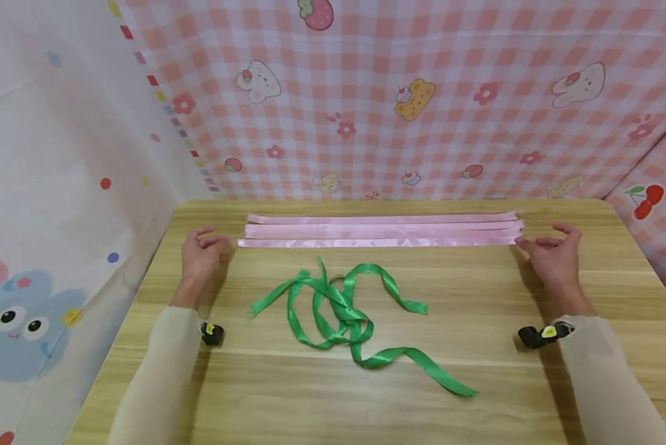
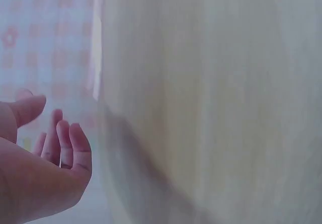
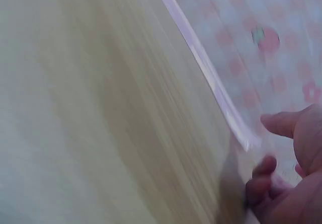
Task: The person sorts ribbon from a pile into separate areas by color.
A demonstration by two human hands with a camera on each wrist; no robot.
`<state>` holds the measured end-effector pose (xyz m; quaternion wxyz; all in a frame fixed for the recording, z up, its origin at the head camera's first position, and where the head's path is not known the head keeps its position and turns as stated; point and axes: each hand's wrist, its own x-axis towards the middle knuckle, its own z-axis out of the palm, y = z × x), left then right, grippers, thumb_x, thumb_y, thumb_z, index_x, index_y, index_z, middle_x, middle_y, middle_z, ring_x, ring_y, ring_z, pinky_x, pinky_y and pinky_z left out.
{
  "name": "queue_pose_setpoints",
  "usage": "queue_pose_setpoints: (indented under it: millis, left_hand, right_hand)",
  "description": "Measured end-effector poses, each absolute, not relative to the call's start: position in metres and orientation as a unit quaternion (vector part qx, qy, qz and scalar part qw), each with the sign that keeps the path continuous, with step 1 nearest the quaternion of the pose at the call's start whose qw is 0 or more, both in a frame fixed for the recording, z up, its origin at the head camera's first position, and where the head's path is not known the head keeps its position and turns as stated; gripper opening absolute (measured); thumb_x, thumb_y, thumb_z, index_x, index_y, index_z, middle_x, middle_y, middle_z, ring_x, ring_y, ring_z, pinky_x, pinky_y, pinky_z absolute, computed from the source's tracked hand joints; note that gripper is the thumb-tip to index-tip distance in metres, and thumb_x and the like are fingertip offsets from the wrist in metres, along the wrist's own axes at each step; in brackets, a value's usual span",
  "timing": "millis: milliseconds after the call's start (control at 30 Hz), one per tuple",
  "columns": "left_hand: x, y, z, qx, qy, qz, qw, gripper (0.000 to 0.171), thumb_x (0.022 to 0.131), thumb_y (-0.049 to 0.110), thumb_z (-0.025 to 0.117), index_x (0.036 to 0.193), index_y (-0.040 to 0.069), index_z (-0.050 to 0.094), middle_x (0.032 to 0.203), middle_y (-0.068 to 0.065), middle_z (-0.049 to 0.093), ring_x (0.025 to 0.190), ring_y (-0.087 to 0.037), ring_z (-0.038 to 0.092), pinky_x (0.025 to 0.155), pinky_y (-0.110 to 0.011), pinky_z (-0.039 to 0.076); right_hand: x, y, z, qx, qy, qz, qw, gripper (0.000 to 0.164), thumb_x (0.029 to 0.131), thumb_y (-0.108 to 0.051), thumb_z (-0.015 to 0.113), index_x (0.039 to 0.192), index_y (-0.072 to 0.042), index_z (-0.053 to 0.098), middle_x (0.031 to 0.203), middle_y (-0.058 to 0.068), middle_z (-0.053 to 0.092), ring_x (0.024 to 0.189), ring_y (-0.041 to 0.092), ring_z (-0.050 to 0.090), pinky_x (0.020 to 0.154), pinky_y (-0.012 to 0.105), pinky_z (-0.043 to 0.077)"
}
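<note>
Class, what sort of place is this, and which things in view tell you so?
Probably an indoor craft corner: a wood-grain table bears pink ribbons laid side by side and a loosely coiled green ribbon, with a cartoon-printed checked cloth hanging behind.

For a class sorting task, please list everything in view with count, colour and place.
Table: one, light wood, centre
Pink ribbons: at least three, pink, along table's far side
Green ribbon: count unclear, green, tangled mid-table
Ring-like thing: one, colour unclear, amid green ribbon
Checked cloth: count unclear, pink and white, behind, right
Printed cloth: one, mostly white, left
Wrist cameras: two, black, left and right
Sleeves: two, cream, lower left and right
Left hand: one, bare, by pink ribbons' left end
Right hand: one, bare, by their right end
</note>
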<state>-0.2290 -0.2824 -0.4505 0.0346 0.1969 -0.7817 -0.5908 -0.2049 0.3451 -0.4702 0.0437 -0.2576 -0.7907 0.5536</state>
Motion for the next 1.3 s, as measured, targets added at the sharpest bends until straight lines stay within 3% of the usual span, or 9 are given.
queue_pose_setpoints:
  millis: [167,333,433,600,733,833,1033,1300]
  left_hand:
    - [-0.220,-0.256,-0.438,0.142,-0.776,-0.612,0.056,0.035,0.094,0.006,0.065,0.126,0.002,0.051,0.086,0.008,0.068,0.078,-0.011,0.066,0.072,-0.020,0.054]
    - [-0.215,-0.221,-0.431,0.052,-0.776,-0.629,0.011,0.030,0.096,0.003,0.062,0.124,-0.003,0.053,0.090,0.001,0.070,0.082,-0.012,0.066,0.074,-0.021,0.056]
    - [-0.212,-0.198,-0.430,0.009,-0.773,-0.634,-0.022,0.029,0.096,0.002,0.061,0.123,-0.003,0.053,0.096,-0.008,0.070,0.088,-0.016,0.067,0.076,-0.024,0.057]
    - [-0.208,-0.160,-0.431,-0.039,-0.765,-0.639,-0.072,0.030,0.095,0.002,0.062,0.124,-0.002,0.053,0.113,-0.029,0.065,0.101,-0.034,0.066,0.086,-0.039,0.057]
    - [-0.207,-0.137,-0.435,-0.066,-0.784,-0.607,-0.108,0.034,0.096,0.007,0.063,0.127,-0.002,0.052,0.117,-0.028,0.065,0.105,-0.040,0.064,0.088,-0.044,0.055]
    - [-0.207,-0.124,-0.441,-0.080,-0.798,-0.584,-0.124,0.035,0.096,0.008,0.063,0.128,-0.001,0.053,0.115,-0.021,0.068,0.104,-0.033,0.065,0.086,-0.039,0.054]
    - [-0.207,-0.104,-0.451,-0.108,-0.817,-0.546,-0.152,0.033,0.097,0.010,0.063,0.127,0.004,0.054,0.111,-0.011,0.071,0.101,-0.021,0.067,0.084,-0.032,0.054]
    - [-0.201,-0.098,-0.457,-0.119,-0.835,-0.505,-0.184,0.034,0.097,0.015,0.064,0.128,0.006,0.054,0.111,-0.010,0.071,0.102,-0.022,0.067,0.090,-0.038,0.052]
  right_hand:
    - [-0.194,0.314,-0.460,-0.183,-0.851,0.491,0.032,0.065,0.093,-0.037,0.067,0.138,-0.010,0.029,0.114,0.004,0.044,0.084,0.012,0.049,0.062,0.020,0.047]
    - [-0.184,0.272,-0.451,-0.067,-0.885,0.460,0.003,0.056,0.099,-0.040,0.059,0.136,-0.003,0.039,0.123,0.017,0.048,0.090,0.022,0.047,0.065,0.026,0.045]
    - [-0.180,0.245,-0.451,-0.012,-0.886,0.464,-0.012,0.049,0.099,-0.032,0.060,0.132,-0.001,0.042,0.120,0.019,0.050,0.086,0.025,0.050,0.061,0.026,0.047]
    - [-0.177,0.206,-0.454,0.061,-0.871,0.485,-0.048,0.036,0.098,-0.019,0.065,0.121,0.001,0.048,0.110,0.018,0.056,0.082,0.025,0.057,0.062,0.026,0.051]
    - [-0.175,0.181,-0.458,0.103,-0.865,0.486,-0.072,0.027,0.097,-0.018,0.065,0.114,-0.001,0.053,0.105,0.013,0.061,0.088,0.024,0.058,0.073,0.029,0.051]
    - [-0.173,0.167,-0.461,0.123,-0.863,0.483,-0.080,0.025,0.097,-0.017,0.066,0.113,-0.002,0.054,0.106,0.011,0.062,0.090,0.023,0.058,0.077,0.031,0.050]
    - [-0.172,0.147,-0.466,0.129,-0.867,0.475,-0.076,0.030,0.093,-0.014,0.070,0.113,-0.002,0.053,0.106,0.015,0.064,0.085,0.022,0.057,0.075,0.034,0.048]
    - [-0.170,0.134,-0.468,0.108,-0.876,0.465,-0.069,0.027,0.088,-0.004,0.071,0.109,-0.003,0.053,0.090,0.010,0.065,0.075,0.018,0.056,0.069,0.030,0.047]
